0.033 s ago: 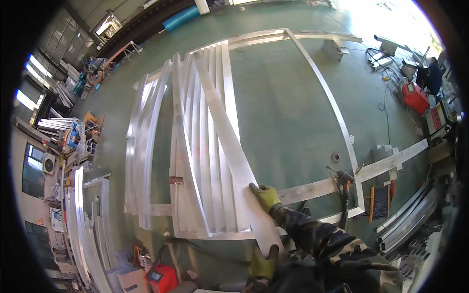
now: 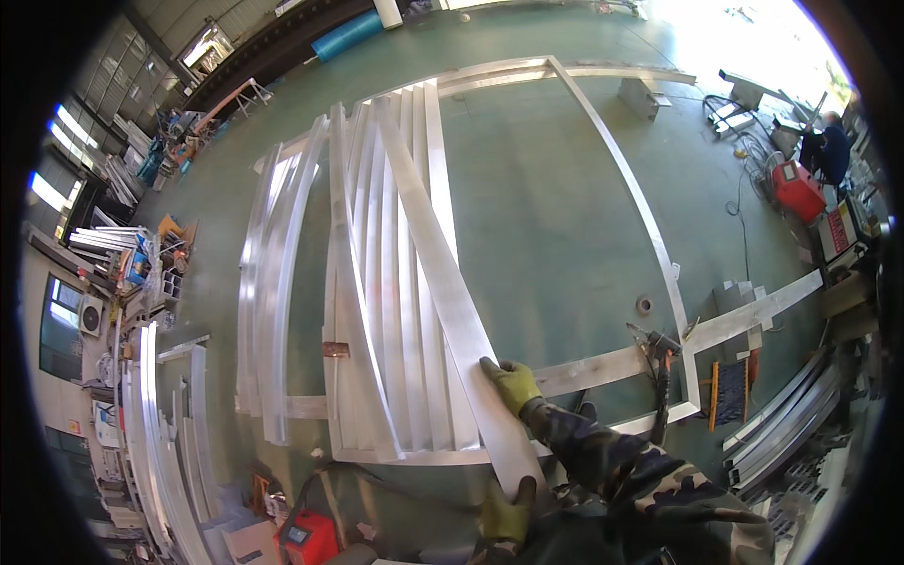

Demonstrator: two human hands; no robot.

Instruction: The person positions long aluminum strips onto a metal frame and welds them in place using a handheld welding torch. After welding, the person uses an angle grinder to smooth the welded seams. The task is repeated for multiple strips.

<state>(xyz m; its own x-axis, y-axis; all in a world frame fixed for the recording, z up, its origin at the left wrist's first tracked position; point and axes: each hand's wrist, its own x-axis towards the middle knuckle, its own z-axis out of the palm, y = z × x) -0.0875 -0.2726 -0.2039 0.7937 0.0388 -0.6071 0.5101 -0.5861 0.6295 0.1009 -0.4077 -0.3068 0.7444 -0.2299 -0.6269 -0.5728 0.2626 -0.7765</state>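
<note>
A long, flat silver metal slat (image 2: 441,259) runs slantwise from my body to the far side of a large metal frame (image 2: 617,155). My right hand (image 2: 513,384), in a yellow-green work glove, grips the slat's right edge partway along. At its near end my left hand (image 2: 507,513), gloved alike, is closed on it with the thumb on top. Beneath and left of this slat, several parallel slats (image 2: 407,282) fill the left part of the frame. Another loose slat (image 2: 356,254) lies slantwise over them. The fingers under the held slat are hidden.
More metal strips (image 2: 282,282) lie left of the frame. A torch-like tool (image 2: 662,347) with a cable rests at its near right corner, close to a roll of tape (image 2: 644,305). Red machines stand at lower left (image 2: 309,539) and far right (image 2: 799,193), where a person (image 2: 831,151) works.
The whole view has shifted very slightly. Both hands keep their grip on the slat, which has hardly moved.
</note>
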